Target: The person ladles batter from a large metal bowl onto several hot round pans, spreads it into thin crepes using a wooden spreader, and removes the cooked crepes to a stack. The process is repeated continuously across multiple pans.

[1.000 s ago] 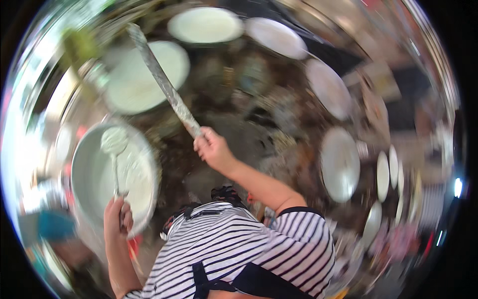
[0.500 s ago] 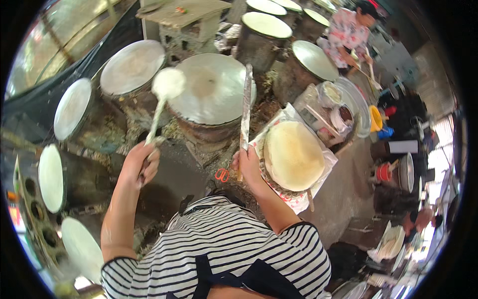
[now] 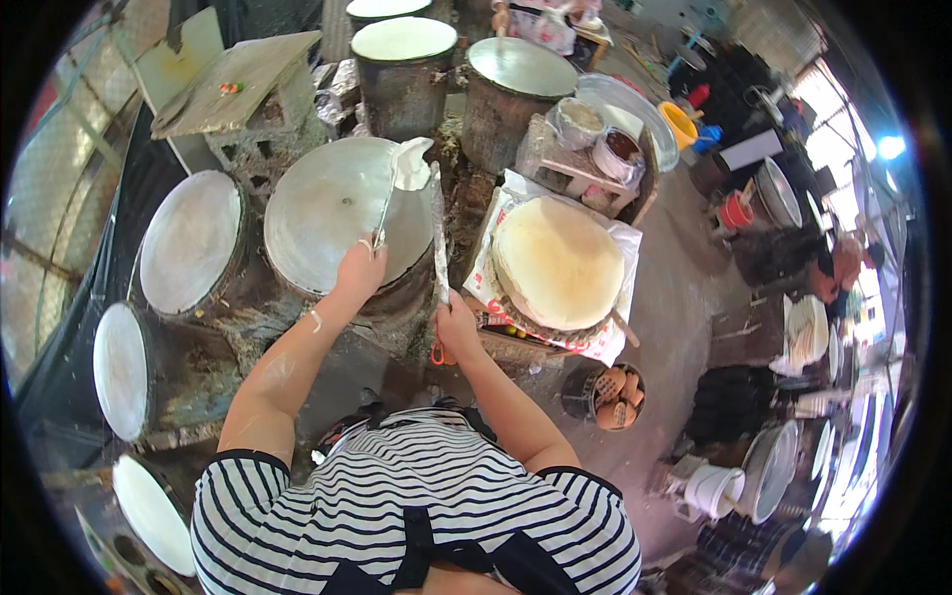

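Note:
My left hand [image 3: 361, 268] is closed round the thin handle of a ladle [image 3: 409, 167], its head coated in white batter. That head hangs over the right part of a big round metal griddle [image 3: 315, 218], which has a pale, bare-looking surface. In my right hand [image 3: 456, 323] is a long flat spatula [image 3: 440, 233] smeared with white, pointing away from me along the griddle's right edge. To the right of it, a stack of large thin flatbreads [image 3: 557, 263] lies on a printed white sheet [image 3: 628, 260]. Orange-handled scissors [image 3: 437, 352] show below my right hand.
Drum stoves with round griddles curve along the left [image 3: 193, 243] and stand farther back [image 3: 405, 42]. A stand with tubs [image 3: 573, 124] is beyond the flatbreads. A bucket of brown pieces [image 3: 617, 397] stands on the floor at right. Another person's hand [image 3: 501, 20] is at the far edge.
My view has turned, so the scene shifts left and down. My left hand has carried the ladle rightward across the griddle, closer to the spatula. Both hands keep their holds.

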A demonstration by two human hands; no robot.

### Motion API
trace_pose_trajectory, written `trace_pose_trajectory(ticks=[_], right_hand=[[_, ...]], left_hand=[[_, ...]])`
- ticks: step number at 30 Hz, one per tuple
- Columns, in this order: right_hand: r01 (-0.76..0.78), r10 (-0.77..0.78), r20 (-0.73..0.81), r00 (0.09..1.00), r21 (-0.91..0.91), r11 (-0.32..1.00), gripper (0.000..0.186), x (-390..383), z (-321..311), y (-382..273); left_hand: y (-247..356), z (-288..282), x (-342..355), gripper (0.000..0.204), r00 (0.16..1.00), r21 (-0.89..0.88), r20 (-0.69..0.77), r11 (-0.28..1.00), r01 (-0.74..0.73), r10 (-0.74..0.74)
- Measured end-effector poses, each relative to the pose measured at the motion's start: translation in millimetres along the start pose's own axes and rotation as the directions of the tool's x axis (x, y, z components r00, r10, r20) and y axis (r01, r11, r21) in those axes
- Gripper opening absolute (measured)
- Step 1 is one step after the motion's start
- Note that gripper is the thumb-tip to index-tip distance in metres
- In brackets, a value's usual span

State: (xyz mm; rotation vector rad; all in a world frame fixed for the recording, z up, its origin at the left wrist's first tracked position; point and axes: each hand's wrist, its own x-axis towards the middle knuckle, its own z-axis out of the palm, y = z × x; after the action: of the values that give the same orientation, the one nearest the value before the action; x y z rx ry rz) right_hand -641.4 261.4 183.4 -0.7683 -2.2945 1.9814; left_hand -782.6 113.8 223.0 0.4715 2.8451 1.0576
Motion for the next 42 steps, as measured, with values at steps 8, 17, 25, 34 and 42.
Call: trace_pose_trajectory(ticks=[8,17,25,34,42], right_hand=[[0.302,-0.448,-0.348,0.824,-0.399,0.866,0.028,14,52,27],[0.244,-0.445,-0.288,0.848,-0.532,0.811,0.032,19,87,-13],[0.216,-0.403,-0.238,0.884,-0.556,0.803,0.027,38,107,-39],[0.218,-0.444,-0.257,0.858,-0.600,0.770,0.022,86,125,-30],[0.151,-0.414,-0.270,0.869,-0.652,0.743,0.026,84,121,-44]], left_hand=[[-35,-31,14,0.046,0.989,0.341,0.057,0.929,-0.146,0.135],[-74,-47,23,0.053,0.992,0.339,-0.012,0.934,-0.112,0.124],[-76,-62,22,0.048,0.995,0.072,-0.102,0.997,-0.015,0.022],[-87,-67,20,0.041,0.973,-0.474,-0.226,0.867,-0.155,0.050],[-76,-102,-9,0.036,0.973,-0.834,0.048,0.528,0.164,-0.227]])
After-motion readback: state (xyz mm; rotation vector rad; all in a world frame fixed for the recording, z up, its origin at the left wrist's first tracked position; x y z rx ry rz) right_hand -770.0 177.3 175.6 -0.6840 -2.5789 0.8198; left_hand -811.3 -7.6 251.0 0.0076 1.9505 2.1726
